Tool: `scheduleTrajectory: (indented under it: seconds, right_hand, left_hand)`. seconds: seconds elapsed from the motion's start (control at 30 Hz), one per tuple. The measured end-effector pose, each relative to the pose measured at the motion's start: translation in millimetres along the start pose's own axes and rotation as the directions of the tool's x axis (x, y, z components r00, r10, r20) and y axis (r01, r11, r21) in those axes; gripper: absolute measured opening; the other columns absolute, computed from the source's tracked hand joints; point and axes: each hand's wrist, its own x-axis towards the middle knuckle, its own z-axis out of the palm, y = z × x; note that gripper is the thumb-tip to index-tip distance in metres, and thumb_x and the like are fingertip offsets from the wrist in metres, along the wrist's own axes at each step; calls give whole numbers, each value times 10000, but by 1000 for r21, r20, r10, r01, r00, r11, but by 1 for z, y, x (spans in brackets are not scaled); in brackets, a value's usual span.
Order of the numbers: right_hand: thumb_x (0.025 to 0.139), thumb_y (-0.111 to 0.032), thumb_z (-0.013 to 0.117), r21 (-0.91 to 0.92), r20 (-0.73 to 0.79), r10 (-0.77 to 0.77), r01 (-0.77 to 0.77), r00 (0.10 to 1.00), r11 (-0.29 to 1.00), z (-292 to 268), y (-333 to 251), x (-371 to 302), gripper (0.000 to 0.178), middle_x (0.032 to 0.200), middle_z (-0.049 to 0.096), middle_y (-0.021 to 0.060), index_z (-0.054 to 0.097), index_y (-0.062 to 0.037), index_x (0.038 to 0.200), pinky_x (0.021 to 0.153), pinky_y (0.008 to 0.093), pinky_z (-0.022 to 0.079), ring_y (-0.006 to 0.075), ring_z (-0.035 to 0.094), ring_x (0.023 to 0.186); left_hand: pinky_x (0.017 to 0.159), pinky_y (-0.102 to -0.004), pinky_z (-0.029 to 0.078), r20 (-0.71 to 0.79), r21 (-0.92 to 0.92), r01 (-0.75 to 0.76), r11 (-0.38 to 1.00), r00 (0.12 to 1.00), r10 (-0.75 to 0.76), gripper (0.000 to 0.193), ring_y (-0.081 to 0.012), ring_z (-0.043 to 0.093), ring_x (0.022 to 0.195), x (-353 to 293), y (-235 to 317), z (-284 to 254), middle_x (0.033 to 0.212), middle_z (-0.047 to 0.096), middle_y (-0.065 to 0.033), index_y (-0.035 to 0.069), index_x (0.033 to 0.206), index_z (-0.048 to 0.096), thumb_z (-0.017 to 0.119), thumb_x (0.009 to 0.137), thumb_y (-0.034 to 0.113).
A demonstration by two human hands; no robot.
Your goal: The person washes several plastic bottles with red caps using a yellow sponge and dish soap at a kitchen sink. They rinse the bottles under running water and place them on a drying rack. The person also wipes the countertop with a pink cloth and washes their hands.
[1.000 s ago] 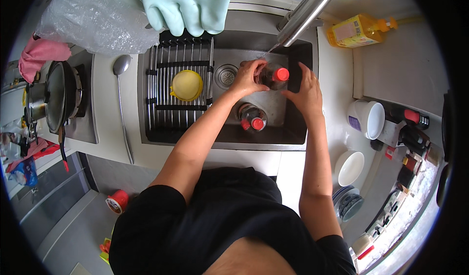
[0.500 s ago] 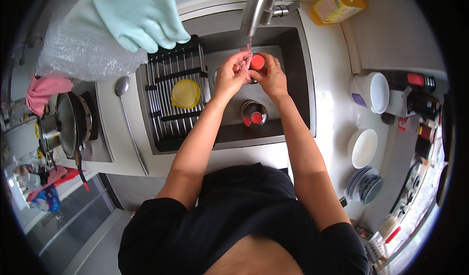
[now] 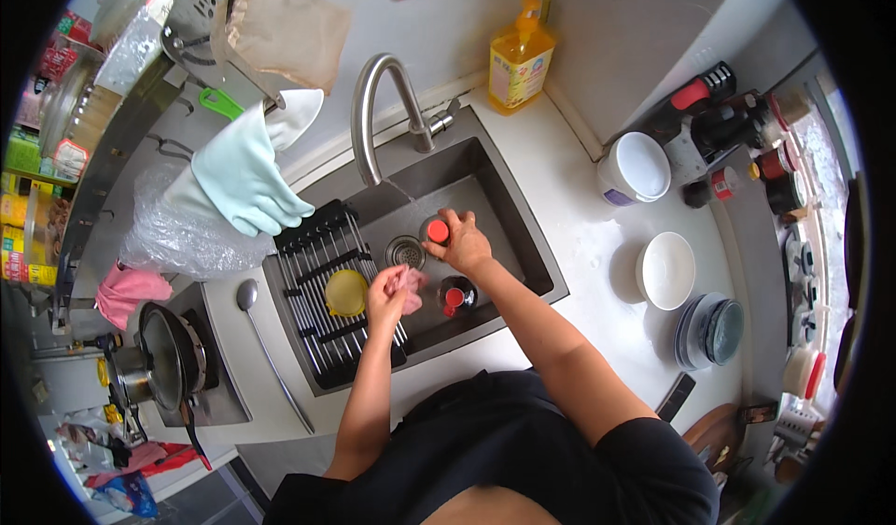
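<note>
Over the sink (image 3: 551,294), my right hand (image 3: 467,247) is closed around a bottle with a red cap (image 3: 438,232); the bottle's body is mostly hidden beneath the cap and fingers. My left hand (image 3: 383,303) grips a crumpled pink cloth (image 3: 411,292), apart from that bottle and near the drying rack's edge. A second, dark bottle with a red cap (image 3: 455,297) stands in the sink just below my right wrist. A thin stream of water falls from the curved metal faucet (image 3: 367,142). The round drain (image 3: 406,252) shows between my hands.
Left in the sink, a roll-up rack (image 3: 322,334) bears a yellow round item (image 3: 346,293). Pale green gloves (image 3: 245,184) hang behind it. A long spoon (image 3: 271,357) lies left. Right are a white tub (image 3: 638,168), a white bowl (image 3: 666,271) and stacked bowls (image 3: 709,329); behind, yellow pump bottle (image 3: 520,63).
My hands have parted: the left, with the cloth, has come off the bottle toward the rack, while the right keeps the bottle. The view has shifted, showing more of the wall.
</note>
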Motion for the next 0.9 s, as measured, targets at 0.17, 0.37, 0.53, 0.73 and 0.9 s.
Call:
scheduleTrajectory:
  seconds: [0.17, 0.37, 0.53, 0.73, 0.9]
  right_hand:
    - [681, -502, 729, -11, 21, 55, -55, 998, 998, 0, 11, -27, 739, 1238, 392, 220, 406, -214, 1280, 815, 430, 509, 388, 577, 1000]
    - [657, -452, 775, 52, 15, -59, 58, 998, 997, -20, 49, -53, 913, 1299, 356, 262, 314, -122, 1373, 953, 407, 440, 404, 504, 1126]
    - [789, -263, 697, 91, -298, -366, 408, 881, 908, -87, -12, -77, 619, 1298, 452, 180, 420, -49, 1299, 978, 377, 403, 333, 480, 1167]
    - [890, -424, 545, 667, -156, -449, 429, 880, 609, -39, -60, -66, 579, 1115, 574, 130, 436, -44, 1312, 933, 343, 412, 242, 543, 1062]
    - [924, -564, 384, 867, 431, -313, -485, 846, -117, -7, -105, -77, 601, 882, 594, 41, 476, -43, 1210, 741, 289, 498, 139, 583, 813]
  left_hand:
    - [827, -249, 472, -42, -17, 37, 999, 998, -37, 414, -126, 594, 899, -24, -17, -18, 1040, 609, -79, -24, 1143, 556, 506, 741, -107]
    - [824, -260, 482, -85, -30, -23, 999, 996, 20, 411, -136, 601, 909, -26, 8, -6, 1011, 620, -93, -25, 1154, 534, 503, 754, -117]
    - [822, -272, 482, -158, 73, -239, 968, 956, 248, 358, -150, 567, 994, -18, 51, 6, 1073, 569, -88, -3, 1147, 490, 575, 801, -44]
    - [672, -227, 493, -195, -164, -292, 942, 946, 259, 213, -72, 547, 776, -21, 120, 38, 903, 565, -21, 26, 977, 529, 662, 813, 51]
    - [630, -353, 403, -195, 206, -565, 799, 776, 599, 226, -253, 495, 666, -15, 112, 38, 725, 513, -94, 34, 737, 521, 732, 704, 107]
